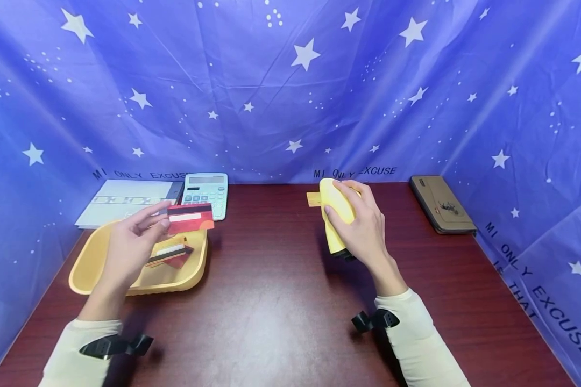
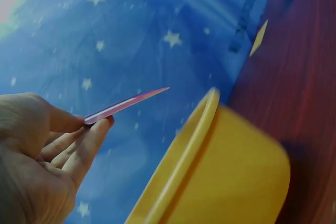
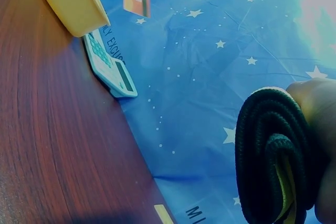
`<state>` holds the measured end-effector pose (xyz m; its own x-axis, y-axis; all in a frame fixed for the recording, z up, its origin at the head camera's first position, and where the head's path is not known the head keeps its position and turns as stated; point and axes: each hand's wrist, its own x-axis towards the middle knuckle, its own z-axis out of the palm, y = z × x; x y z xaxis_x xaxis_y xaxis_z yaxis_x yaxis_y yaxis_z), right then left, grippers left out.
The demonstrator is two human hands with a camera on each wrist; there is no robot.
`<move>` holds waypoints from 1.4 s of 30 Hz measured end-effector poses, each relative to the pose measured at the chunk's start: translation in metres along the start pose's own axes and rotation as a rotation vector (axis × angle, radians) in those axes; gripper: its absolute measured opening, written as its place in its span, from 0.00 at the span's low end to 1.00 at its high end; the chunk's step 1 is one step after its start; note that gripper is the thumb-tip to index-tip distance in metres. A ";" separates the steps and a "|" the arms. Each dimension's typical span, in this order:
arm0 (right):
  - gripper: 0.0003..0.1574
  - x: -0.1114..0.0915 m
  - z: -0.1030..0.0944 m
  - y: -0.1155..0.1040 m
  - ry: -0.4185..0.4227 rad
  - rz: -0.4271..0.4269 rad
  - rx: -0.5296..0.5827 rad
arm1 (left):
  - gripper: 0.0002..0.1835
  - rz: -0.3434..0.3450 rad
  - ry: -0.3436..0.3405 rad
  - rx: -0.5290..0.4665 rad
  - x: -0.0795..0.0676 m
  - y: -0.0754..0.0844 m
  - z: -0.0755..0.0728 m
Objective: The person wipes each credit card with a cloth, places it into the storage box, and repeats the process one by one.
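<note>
My left hand [image 1: 128,244] pinches a red bank card [image 1: 190,217] between thumb and fingers, above a yellow basket [image 1: 200,269]. The card has a dark stripe and a white strip. In the left wrist view, the card [image 2: 126,105] appears nearly edge-on. Several other cards [image 1: 171,252] lie inside the basket. My right hand [image 1: 365,226] grips a folded yellow cloth [image 1: 337,207] with a dark edge. In the right wrist view, the dark folded layers of the cloth [image 3: 257,150] show. Beside and partly behind the cloth, a yellow card [image 1: 313,199] lies on the table.
A pale blue calculator [image 1: 218,199] stands at the back left, next to a white notebook or box [image 1: 130,189]. A brown zipped wallet [image 1: 443,204] lies at the back right. A starry blue curtain [image 1: 271,107] borders the dark red table [image 1: 271,301].
</note>
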<state>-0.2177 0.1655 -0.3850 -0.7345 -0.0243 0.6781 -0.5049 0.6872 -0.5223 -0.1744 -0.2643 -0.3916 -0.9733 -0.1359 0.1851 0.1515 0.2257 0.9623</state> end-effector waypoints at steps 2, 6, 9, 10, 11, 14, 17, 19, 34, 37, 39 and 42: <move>0.33 0.000 -0.001 0.000 -0.001 0.000 0.000 | 0.25 -0.020 -0.002 -0.015 -0.001 -0.005 -0.011; 0.33 0.000 -0.002 0.000 -0.004 0.008 0.001 | 0.26 -0.057 -0.020 -0.105 -0.001 -0.017 -0.031; 0.33 0.000 -0.002 0.000 -0.009 0.013 -0.001 | 0.27 -0.102 -0.040 -0.176 0.000 -0.026 -0.042; 0.33 0.000 -0.002 0.001 -0.010 0.014 -0.002 | 0.27 -0.116 -0.048 -0.196 0.000 -0.029 -0.045; 0.33 0.000 -0.002 0.001 -0.012 0.015 -0.003 | 0.28 -0.130 -0.056 -0.205 0.001 -0.031 -0.048; 0.33 0.000 -0.002 0.001 -0.013 0.015 -0.006 | 0.29 -0.167 -0.077 -0.119 0.003 -0.036 -0.055; 0.33 0.000 -0.003 0.002 -0.014 0.018 -0.005 | 0.29 -0.206 -0.087 -0.013 0.006 -0.039 -0.060; 0.33 0.000 -0.003 0.002 -0.016 0.020 -0.006 | 0.28 -0.231 -0.087 0.011 0.007 -0.041 -0.063; 0.33 0.002 -0.004 0.004 -0.011 0.026 -0.002 | 0.24 -0.162 -0.041 0.331 0.009 -0.047 -0.070; 0.33 0.003 -0.006 0.006 -0.009 0.031 -0.004 | 0.23 -0.154 -0.033 0.325 0.010 -0.043 -0.069; 0.33 0.004 -0.009 0.009 0.000 0.036 0.002 | 0.23 -0.142 -0.028 0.309 0.012 -0.039 -0.065; 0.33 0.007 -0.015 0.014 0.024 0.051 0.016 | 0.23 -0.100 -0.041 0.318 0.016 -0.033 -0.055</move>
<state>-0.2228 0.1858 -0.3800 -0.7480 0.0281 0.6631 -0.4746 0.6757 -0.5640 -0.1859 -0.3273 -0.4089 -0.9878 -0.1347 0.0782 -0.0003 0.5038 0.8638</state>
